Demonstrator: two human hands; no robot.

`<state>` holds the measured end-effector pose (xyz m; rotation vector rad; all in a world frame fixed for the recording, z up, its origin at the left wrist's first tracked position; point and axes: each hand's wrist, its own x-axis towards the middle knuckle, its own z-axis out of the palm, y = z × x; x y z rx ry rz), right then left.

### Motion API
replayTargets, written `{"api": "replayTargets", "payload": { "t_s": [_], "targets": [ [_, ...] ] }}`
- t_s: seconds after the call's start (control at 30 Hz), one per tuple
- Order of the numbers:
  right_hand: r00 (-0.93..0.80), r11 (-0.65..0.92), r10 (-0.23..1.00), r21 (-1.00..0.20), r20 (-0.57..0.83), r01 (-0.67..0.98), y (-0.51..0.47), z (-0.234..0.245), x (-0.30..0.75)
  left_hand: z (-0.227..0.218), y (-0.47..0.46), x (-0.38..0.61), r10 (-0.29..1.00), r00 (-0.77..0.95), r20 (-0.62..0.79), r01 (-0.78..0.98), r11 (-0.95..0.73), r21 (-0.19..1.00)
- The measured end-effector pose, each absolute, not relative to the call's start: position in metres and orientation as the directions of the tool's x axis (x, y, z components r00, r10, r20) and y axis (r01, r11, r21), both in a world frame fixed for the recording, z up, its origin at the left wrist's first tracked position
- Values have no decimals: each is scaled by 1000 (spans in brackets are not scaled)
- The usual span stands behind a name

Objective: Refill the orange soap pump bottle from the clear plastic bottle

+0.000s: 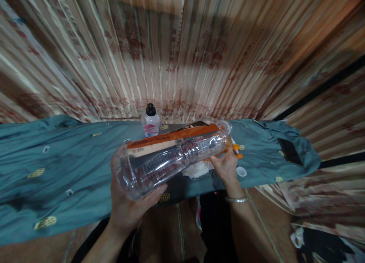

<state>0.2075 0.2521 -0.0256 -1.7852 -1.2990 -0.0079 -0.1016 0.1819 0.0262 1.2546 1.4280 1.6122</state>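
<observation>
A large clear plastic bottle [173, 156] with an orange and black label lies slantwise in the air above the table, its mouth towards the right. My left hand [128, 202] is wrapped around its base, the thumb along the near side. Close under the bottle's neck is my right hand [226, 166], thumb and fingers curled around an orange object [225, 147]. The bottle hides most of that object, so its kind is unclear. Just right of these fingers is a small orange and white item [237, 151]. A white cap [241, 171] lies beside my right hand.
A small bottle with a black cap [151, 120] stands at the back of the cloth-covered table [85, 168]. White tissue [196, 169] lies beneath the large bottle. A dark phone [290, 152] rests at the right end. Patterned curtains [182, 65] hang behind the table.
</observation>
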Motion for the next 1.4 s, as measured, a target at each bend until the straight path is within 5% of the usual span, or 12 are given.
{"api": "replayTargets", "payload": {
  "t_s": [0.53,1.4],
  "targets": [
    [444,-66,758,-621,477,781,252,-25,207,37,175,-96,920,-371,130,37,-125,991],
    [425,-8,740,-624,522,781,253,-30,209,38,185,-102,886,-355,299,116,-276,954]
  ]
}}
